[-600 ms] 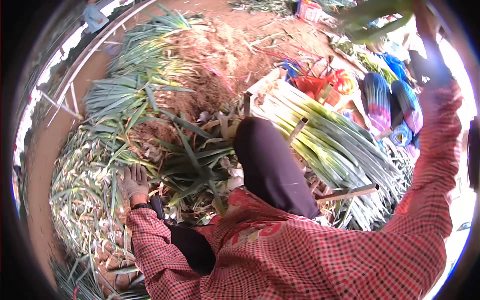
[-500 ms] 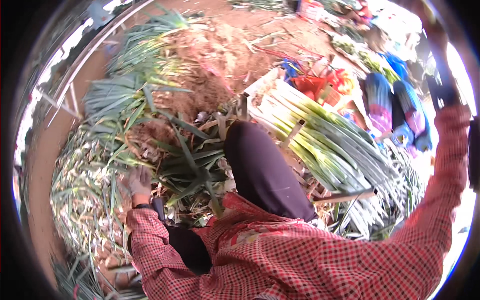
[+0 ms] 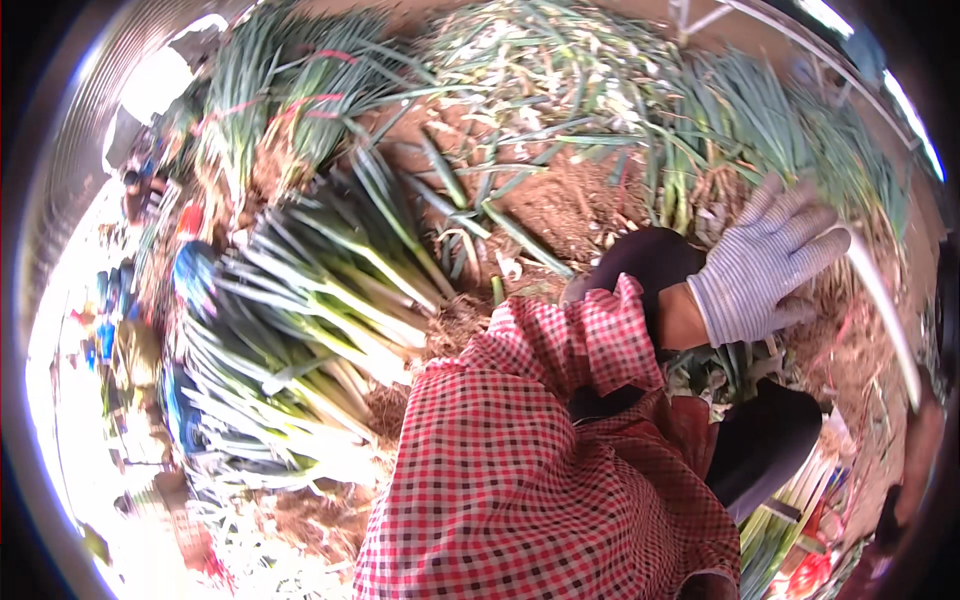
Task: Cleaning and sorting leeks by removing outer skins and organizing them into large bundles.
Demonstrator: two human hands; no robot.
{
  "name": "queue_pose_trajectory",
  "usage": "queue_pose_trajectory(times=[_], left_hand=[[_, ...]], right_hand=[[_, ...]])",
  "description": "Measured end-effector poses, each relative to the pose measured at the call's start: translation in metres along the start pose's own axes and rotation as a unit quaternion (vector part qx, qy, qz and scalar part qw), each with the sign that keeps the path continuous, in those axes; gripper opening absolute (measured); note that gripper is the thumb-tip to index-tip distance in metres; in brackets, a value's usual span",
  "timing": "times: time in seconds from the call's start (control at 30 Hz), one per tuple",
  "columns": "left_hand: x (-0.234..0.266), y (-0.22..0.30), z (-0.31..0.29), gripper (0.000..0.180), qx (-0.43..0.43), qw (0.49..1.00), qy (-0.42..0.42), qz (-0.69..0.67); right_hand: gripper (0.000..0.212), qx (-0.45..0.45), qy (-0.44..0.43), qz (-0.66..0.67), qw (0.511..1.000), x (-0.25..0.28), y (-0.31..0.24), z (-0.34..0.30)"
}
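My left hand (image 3: 770,265), in a striped white-and-grey glove, is held up over the ground beside my knee. Its fingers are spread and grip nothing. At the right rim my right hand (image 3: 922,430) is dim and smeared, and seems closed at one end of a long, slender white thing (image 3: 887,315), whose kind I cannot make out. The thing's other end comes close to my left fingertips. To my left lies a broad pile of leeks (image 3: 330,300), with white stems and roots toward me. Loose leek leaves (image 3: 455,190) lie on the soil in front.
Leek bundles tied with pink bands (image 3: 285,110) stand far left. A heap of trimmings (image 3: 560,70) stretches across the back, with more leeks (image 3: 750,120) at the back right. Trimmed leeks (image 3: 795,495) lie at the lower right. A metal frame (image 3: 715,15) stands behind.
The view has swung left, bringing the large leek pile into sight. My left hand has lifted off the leek trimmings and its fingers have spread. My right arm is now mostly out of sight.
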State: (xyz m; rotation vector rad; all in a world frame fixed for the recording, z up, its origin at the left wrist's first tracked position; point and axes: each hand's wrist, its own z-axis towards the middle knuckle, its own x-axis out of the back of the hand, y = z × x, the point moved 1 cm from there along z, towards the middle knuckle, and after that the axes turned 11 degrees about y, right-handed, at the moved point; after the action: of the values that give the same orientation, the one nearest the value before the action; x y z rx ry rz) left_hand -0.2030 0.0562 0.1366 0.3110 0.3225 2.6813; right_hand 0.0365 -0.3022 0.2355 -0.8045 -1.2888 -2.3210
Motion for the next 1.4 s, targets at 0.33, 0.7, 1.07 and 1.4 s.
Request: queue_pose_trajectory(times=[0.33,0.7,1.07,1.4], left_hand=[[0.141,-0.081,-0.148,0.039,0.539,0.822,-0.056,0.174],[0.178,-0.180,-0.332,0.026,0.575,0.546,0.540,-0.283],[0.218,-0.208,-0.475,0.024,0.698,0.375,0.576,-0.201],[0.235,-0.168,-0.336,0.057,0.827,0.391,0.401,-0.050]], right_hand=[[0.021,0.396,0.247,0.132,0.874,0.075,-0.322,0.314],[0.034,0.412,0.447,0.472,0.638,0.191,-0.502,0.342],[0.030,0.197,-0.041,0.455,0.867,-0.078,-0.326,0.225],[0.026,0.081,-0.102,0.548,0.827,-0.154,-0.307,0.100]])
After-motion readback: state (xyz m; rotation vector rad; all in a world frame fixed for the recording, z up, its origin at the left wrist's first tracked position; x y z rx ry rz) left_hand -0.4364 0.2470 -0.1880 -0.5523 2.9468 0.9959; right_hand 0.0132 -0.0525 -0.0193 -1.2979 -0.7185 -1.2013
